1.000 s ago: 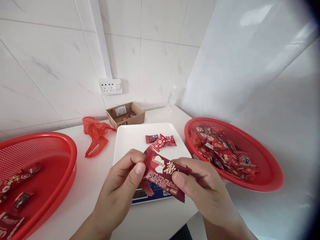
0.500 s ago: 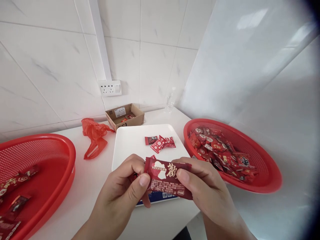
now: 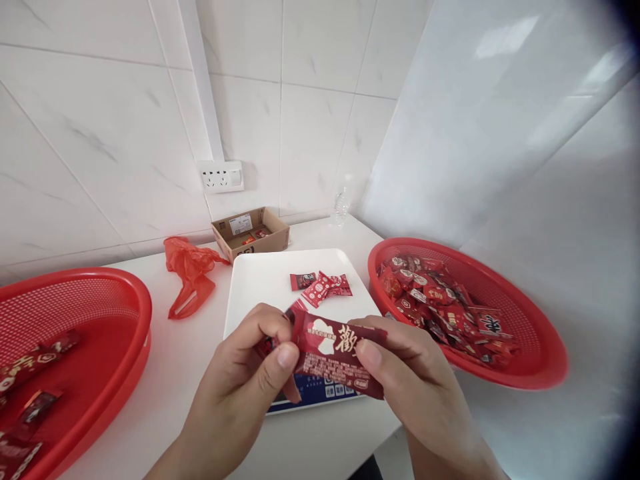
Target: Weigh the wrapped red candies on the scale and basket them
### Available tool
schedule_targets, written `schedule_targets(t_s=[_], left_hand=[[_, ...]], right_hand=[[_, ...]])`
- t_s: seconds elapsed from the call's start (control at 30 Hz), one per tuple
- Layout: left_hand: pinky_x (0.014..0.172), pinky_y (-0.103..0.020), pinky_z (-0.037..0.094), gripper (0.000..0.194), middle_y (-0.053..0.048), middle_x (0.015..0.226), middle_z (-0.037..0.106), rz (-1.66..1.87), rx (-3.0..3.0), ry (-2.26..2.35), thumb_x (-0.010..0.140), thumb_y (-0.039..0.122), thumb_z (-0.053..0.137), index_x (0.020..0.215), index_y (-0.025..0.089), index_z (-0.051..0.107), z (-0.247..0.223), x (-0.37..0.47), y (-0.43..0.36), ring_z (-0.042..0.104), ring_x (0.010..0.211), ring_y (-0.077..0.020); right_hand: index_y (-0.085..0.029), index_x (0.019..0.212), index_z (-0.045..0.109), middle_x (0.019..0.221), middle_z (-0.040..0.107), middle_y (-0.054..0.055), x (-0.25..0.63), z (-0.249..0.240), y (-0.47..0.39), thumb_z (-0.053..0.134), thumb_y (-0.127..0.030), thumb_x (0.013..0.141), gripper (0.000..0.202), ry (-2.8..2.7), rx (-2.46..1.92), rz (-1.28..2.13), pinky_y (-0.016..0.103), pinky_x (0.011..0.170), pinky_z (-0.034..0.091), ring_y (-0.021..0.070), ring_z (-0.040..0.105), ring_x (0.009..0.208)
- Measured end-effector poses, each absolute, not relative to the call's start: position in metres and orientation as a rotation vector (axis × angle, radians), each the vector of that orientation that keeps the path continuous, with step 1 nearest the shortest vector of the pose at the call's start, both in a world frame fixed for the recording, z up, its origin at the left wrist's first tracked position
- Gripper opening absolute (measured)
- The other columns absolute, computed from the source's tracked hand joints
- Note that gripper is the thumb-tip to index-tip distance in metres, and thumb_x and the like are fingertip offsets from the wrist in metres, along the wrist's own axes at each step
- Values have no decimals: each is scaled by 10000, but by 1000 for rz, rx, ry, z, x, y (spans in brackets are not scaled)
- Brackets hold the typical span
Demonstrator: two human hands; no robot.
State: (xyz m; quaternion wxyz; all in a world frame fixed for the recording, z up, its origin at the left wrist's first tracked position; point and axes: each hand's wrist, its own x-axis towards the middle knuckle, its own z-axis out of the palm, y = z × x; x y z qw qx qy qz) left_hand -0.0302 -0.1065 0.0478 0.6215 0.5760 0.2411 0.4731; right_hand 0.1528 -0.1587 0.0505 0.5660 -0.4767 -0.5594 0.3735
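Note:
A dark red candy packet [image 3: 333,347] with gold characters is stretched between my two hands, over the front of a white scale [image 3: 260,283]. My left hand [image 3: 245,387] pinches its left end, with part of another red packet showing behind the fingers. Thumb and fingers of my right hand [image 3: 420,383] close on the packet's right end. Beyond them, on the scale's plate, lie several small red candy packets [image 3: 316,289]. The scale's blue panel [image 3: 325,395] shows partly below the held packet.
On the right stands a red basket [image 3: 530,333] full of red packets. Another red basket [image 3: 120,300] at the left holds several packets. Behind are a red plastic bag [image 3: 193,267], a cardboard box [image 3: 273,233] and a clear bottle [image 3: 341,205].
The held packet's left end has tilted slightly, and more of the scale's blue panel shows beneath it. Both hands keep their grip in nearly the same place.

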Motion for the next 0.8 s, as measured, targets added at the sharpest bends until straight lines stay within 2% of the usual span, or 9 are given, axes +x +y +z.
schedule_targets(t_s=[0.17,0.3,0.43,0.47,0.53,0.6,0.63,0.73,0.8], left_hand=[[538,-171,527,170,44,794,610,1309,1105,732,867,431,718,876,267,672,49,-30,-101,612,620,-82],[560,-180,551,129,37,841,635,1372,1090,708,859,356,741,954,300,673,52,-30,-100,630,697,-104],[536,-171,550,375,41,928,647,1381,1096,663,828,297,776,1155,388,616,53,-26,-103,618,687,-97],[524,-163,544,413,42,924,642,1371,1083,666,805,295,799,1165,385,616,53,-26,-103,610,670,-92],[508,-148,529,439,40,903,637,1350,1062,680,761,293,839,1147,358,640,53,-25,-102,586,646,-81],[518,-134,521,419,37,907,647,1331,1063,690,747,285,853,1117,343,665,51,-26,-100,582,663,-76],[538,-131,525,404,37,910,656,1318,1076,686,750,279,852,1106,344,673,50,-27,-99,596,688,-78],[635,-144,550,371,41,927,688,1247,1140,669,766,276,843,1087,366,680,46,-29,-95,640,761,-87],[689,-162,562,361,44,934,700,1175,1183,668,774,294,836,1085,383,678,45,-30,-94,648,779,-90]], right_hand=[[-207,761,696,665,665,19,164,42,-146,581,-491,929,349,-1232,-1227,733,268,537,481,183,599,609],[-200,784,688,687,695,32,170,28,-126,512,-484,952,375,-1403,-1556,526,283,577,484,201,627,638],[-218,751,685,639,677,28,167,8,-106,471,-488,957,402,-1550,-1811,438,296,563,437,214,627,619],[-217,792,701,653,686,32,166,4,-102,481,-474,953,375,-1557,-1833,434,301,569,433,221,635,631],[-202,999,717,731,719,46,164,0,-98,491,-455,949,343,-1548,-1855,427,323,606,442,240,651,673],[-184,1230,640,800,728,52,162,2,-101,467,-468,963,427,-1520,-1825,437,344,647,457,242,653,704],[-180,1283,601,804,718,47,161,5,-105,448,-485,972,461,-1500,-1761,462,343,655,465,233,649,707],[-208,1230,609,746,654,9,158,19,-120,434,-528,983,441,-1458,-1399,611,291,628,481,184,627,682],[-229,1166,633,721,619,-12,155,30,-129,503,-534,959,391,-1467,-1205,704,255,592,473,157,597,647]])
